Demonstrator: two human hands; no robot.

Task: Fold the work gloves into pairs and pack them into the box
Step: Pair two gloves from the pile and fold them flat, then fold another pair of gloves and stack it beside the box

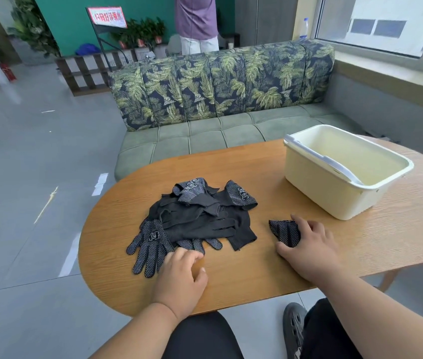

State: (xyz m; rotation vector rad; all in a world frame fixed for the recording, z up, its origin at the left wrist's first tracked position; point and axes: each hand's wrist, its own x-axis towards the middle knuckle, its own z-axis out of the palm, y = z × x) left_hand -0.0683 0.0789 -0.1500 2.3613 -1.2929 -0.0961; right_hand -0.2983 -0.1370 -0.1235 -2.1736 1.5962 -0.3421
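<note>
1. Folded glove bundle (284, 232): small, dark, dotted. Lies on the surface (244, 275) in front of the box (345, 174), nearer the person, apart from the box wall.
2. Right hand (308, 242): covers the bundle from the right, thumb and fingers curled round it. Grip holding the bundle, pressed down against the wood.
3. Loose glove pile (194, 218): left of the box, well apart from it. Black gloves overlapping, some dotted palm up, cuffs tangled toward the far side. One spread glove (150, 244) lies at the pile's near left edge.
4. Left hand (181, 275): at the pile's near edge, left of the box. Fingertips look to be touching glove fingers; grip loosely curled, nothing visibly pinched.
5. Box: cream plastic, open top, handle (319, 158) folded across its left side. Inside looks bare, though the near wall hides part of the floor.
6. Risks, as judged:
   - The bundle may spring open if lifted by a loose hold; soft knit does not keep a fold.
   - The handle narrows the opening on the left; a bundle dropped there could catch or land outside.
   - Pulling one glove from the tangle may drag neighbours toward the surface edge.
   - Mismatched pairing is likely, since the gloves look alike.
</note>
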